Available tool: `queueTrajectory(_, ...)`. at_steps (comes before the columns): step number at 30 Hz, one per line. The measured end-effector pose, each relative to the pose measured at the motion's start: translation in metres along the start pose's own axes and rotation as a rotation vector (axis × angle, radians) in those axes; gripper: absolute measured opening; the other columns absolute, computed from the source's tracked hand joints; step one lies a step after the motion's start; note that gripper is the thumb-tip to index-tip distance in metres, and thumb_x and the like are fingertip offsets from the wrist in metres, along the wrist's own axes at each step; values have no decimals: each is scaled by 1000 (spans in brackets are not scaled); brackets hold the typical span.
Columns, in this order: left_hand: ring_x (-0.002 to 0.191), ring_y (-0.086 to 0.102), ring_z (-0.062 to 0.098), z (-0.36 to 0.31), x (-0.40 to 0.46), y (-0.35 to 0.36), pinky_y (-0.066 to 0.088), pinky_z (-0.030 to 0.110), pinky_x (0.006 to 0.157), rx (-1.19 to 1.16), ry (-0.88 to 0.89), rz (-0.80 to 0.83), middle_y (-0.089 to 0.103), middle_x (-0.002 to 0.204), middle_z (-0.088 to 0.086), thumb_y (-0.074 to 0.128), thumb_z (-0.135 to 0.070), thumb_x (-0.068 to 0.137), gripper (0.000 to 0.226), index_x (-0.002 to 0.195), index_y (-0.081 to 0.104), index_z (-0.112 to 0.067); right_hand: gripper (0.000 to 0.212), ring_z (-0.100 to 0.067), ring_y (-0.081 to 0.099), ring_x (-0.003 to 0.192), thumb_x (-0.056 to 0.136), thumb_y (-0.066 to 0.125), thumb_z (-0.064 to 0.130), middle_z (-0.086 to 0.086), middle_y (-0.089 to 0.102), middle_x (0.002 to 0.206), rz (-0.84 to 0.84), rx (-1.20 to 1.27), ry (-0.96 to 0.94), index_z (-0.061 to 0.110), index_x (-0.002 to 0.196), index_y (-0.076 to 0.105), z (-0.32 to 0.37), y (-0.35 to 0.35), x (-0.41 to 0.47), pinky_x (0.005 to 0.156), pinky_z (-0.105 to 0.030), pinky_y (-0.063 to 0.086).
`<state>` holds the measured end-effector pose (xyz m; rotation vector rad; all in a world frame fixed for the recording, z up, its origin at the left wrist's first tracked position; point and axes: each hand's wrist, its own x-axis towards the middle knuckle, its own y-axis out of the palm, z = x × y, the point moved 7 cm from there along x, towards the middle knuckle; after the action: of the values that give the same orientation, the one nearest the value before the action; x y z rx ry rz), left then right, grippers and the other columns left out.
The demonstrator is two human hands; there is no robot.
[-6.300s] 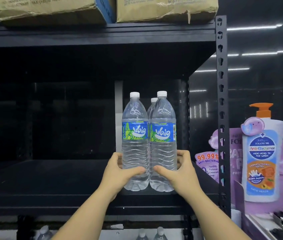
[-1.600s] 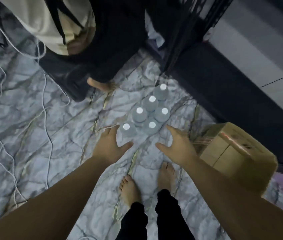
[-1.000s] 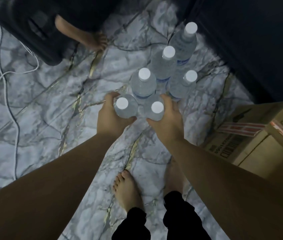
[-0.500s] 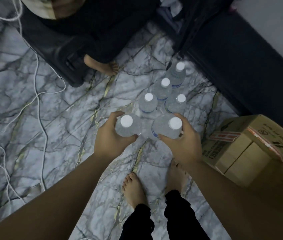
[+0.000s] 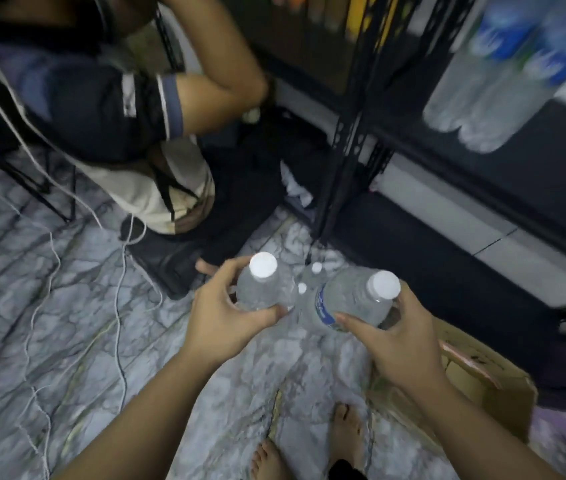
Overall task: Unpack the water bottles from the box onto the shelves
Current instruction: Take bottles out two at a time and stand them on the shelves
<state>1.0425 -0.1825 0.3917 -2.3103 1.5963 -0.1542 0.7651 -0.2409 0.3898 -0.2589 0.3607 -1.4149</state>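
Both bottles are up off the floor now; half a second ago they were lower, next to the rest. The left hand [image 5: 226, 313] has its grip clamped round the left bottle [image 5: 262, 287]. The right hand [image 5: 395, 341] is clamped round the right bottle [image 5: 350, 301]. Two more bottles [image 5: 312, 275] stand on the floor [image 5: 66, 323] just past the grips. The shelves [image 5: 354, 140] are higher up, beyond them. Next job is likely lifting both there.

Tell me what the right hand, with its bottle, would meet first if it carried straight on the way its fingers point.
Probably the left-hand bottle: the right hand points up-left toward it, their sides nearly touching. Depth is unclear, so it might pass above.
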Motion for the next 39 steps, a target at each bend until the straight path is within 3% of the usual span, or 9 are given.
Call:
queueTrajectory(7, 107, 75, 15, -167, 14, -2, 61, 46, 94, -137, 162, 24, 77, 116, -4, 101, -21, 61, 72, 124, 67, -25, 75, -8, 71, 115, 67, 99, 31, 12, 75, 124, -111, 149, -105, 31, 135, 67, 128, -98, -10, 99, -43, 60)
queueTrajectory(11, 106, 74, 9, -260, 19, 11, 59, 26, 86, -190, 300, 66, 78, 115, -6, 100, -7, 65, 67, 121, 67, -22, 76, -10, 72, 116, 68, 92, 37, 10, 75, 126, -260, 241, -234, 28, 138, 65, 202, -152, -14, 98, -43, 59)
queueTrajectory(14, 103, 76, 11, -321, 25, 26, 57, 20, 81, -244, 390, 101, 79, 113, -1, 98, -3, 66, 64, 122, 69, -16, 63, -8, 73, 113, 77, 91, 21, 13, 76, 123, -337, 281, -329, 34, 132, 65, 249, -194, -16, 97, -40, 60)
queueTrajectory(17, 102, 77, 13, -381, 27, 43, 59, 22, 79, -296, 467, 132, 80, 110, 0, 95, -5, 70, 58, 122, 70, -15, 58, -8, 74, 111, 83, 87, 12, 13, 77, 121, -405, 286, -417, 30, 134, 65, 287, -233, -13, 95, -36, 61)
queueTrajectory(23, 100, 79, 23, -501, 38, 74, 63, 41, 85, -424, 593, 227, 81, 108, 3, 91, -12, 73, 46, 115, 74, -20, 50, -8, 75, 106, 86, 86, 17, 9, 78, 116, -547, 241, -576, 24, 133, 68, 355, -316, -4, 89, -30, 62)
queueTrajectory(27, 95, 79, 22, -575, 46, 91, 62, 34, 77, -533, 679, 254, 82, 103, 4, 89, -5, 79, 39, 113, 74, -16, 47, -13, 75, 106, 88, 85, 21, 4, 78, 116, -632, 222, -698, 20, 131, 70, 402, -374, 2, 91, -38, 62)
queueTrajectory(32, 84, 78, 16, -657, 58, 102, 60, 30, 73, -713, 718, 186, 82, 94, 3, 88, -17, 73, 38, 108, 74, -10, 34, -10, 76, 99, 90, 83, 16, 4, 80, 107, -703, 264, -830, 15, 123, 73, 463, -433, 8, 85, -25, 60)
queueTrajectory(35, 81, 77, 18, -702, 60, 110, 59, 35, 76, -765, 729, 240, 80, 90, 4, 86, -11, 81, 21, 99, 74, -12, 28, -4, 74, 88, 91, 82, 19, 5, 78, 95, -718, 255, -874, 13, 118, 74, 496, -461, 16, 77, -17, 56)
queueTrajectory(39, 81, 76, 27, -750, 64, 116, 63, 46, 81, -796, 738, 284, 79, 90, 11, 91, -22, 70, 23, 88, 77, -17, 27, -9, 76, 91, 92, 82, 26, 4, 79, 97, -726, 306, -901, 11, 113, 75, 529, -488, 31, 79, -21, 57)
